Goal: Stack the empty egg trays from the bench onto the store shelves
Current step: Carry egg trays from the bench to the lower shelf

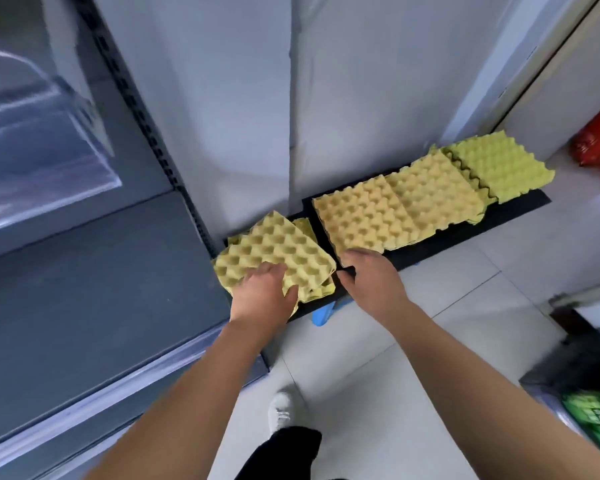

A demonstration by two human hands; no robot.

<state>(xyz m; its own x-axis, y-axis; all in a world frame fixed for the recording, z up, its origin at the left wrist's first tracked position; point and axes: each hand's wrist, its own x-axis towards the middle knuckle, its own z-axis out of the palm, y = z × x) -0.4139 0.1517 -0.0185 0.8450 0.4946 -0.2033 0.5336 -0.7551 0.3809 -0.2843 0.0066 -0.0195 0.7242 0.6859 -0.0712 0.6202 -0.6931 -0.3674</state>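
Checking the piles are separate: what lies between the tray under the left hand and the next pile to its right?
Only a narrow strip of bare black bench separates the tray from the neighbouring pile, seen in the head view.

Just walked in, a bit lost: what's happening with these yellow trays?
A person leans over a low black bench lined with yellow egg trays. Their left hand grips the near corner of the askew top tray at the left end; the right hand reaches the near edge of the neighbouring stack. None is on the shelves yet.
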